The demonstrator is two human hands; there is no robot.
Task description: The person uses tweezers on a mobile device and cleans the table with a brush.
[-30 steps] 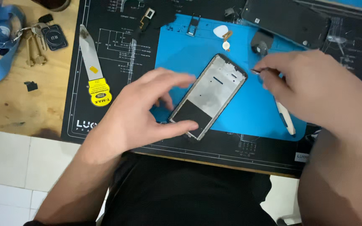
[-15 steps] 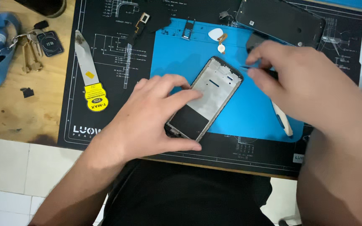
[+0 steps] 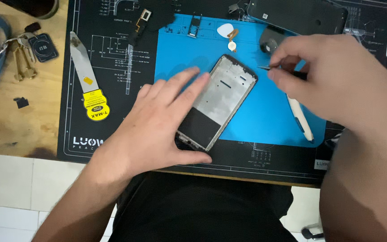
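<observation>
My left hand (image 3: 157,130) lies on the phone frame (image 3: 220,101) at the frame's centre, on the inner mat (image 3: 180,54). My right hand (image 3: 337,80) sits to its right. A pry blade (image 3: 88,85) lies left; keys (image 3: 21,58) lie upper left.

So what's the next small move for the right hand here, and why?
Probably bring the tweezers down to the top edge of the phone frame. The right hand holds their tip just off that corner, not touching, while the left hand lies flat on the frame, pinning it to the blue mat.
</observation>
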